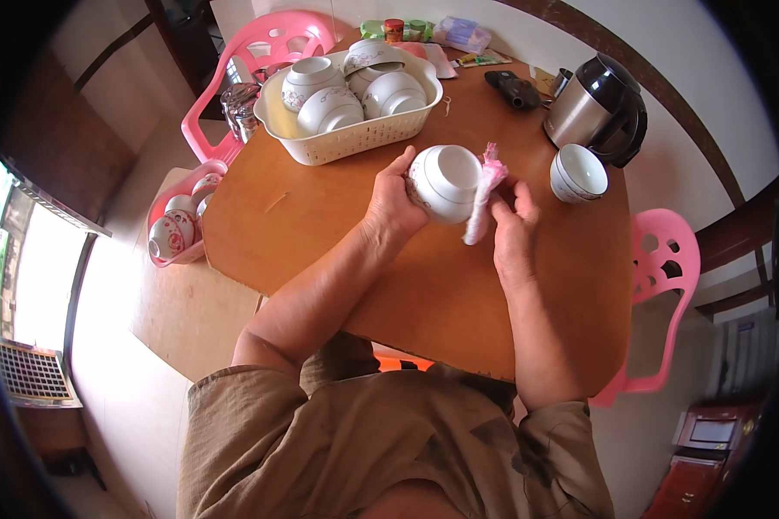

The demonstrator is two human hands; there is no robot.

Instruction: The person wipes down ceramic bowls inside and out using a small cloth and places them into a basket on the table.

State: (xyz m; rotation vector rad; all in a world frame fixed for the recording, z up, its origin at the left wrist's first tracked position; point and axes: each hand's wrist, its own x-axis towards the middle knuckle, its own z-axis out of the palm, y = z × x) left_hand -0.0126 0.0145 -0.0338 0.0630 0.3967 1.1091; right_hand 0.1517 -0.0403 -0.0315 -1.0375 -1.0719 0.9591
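Over the wooden table (355,251), my left hand (396,201) grips a white bowl (446,180) by its left side, the bowl's foot turned up. My right hand (515,227) is closed on a pink and white cloth (486,192), which lies against the bowl's right side. To the right of that hand, a patterned white bowl (578,175) stands tilted on the table. Behind my left hand, a cream basket (355,138) holds several white bowls with floral patterns, most of them upside down.
A steel kettle (587,105) stands at the back right, near a black object (515,89). Left of the table, a pink basket (184,251) holds several bowls. Pink chairs stand behind (260,35) and to the right (677,251). Jars and packets lie at the back edge.
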